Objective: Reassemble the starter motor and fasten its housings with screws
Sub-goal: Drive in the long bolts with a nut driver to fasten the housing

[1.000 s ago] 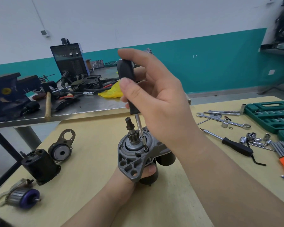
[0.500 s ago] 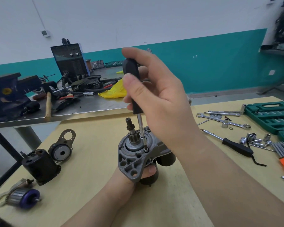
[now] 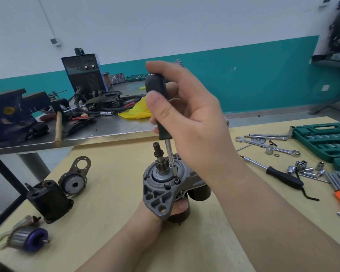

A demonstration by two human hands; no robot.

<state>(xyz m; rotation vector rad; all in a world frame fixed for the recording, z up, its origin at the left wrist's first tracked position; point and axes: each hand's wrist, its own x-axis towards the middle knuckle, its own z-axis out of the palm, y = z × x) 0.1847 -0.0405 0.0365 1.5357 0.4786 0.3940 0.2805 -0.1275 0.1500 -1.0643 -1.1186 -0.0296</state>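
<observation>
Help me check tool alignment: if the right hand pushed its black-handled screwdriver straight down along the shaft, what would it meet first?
The right hand drives the black-handled screwdriver down onto a small screw seated in the grey cast-metal starter housing; the tip appears already in contact with it.

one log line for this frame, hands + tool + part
step: driving screw | right hand: grips screwdriver, tip in screw | left hand: holds starter motor upright from below | table
</observation>
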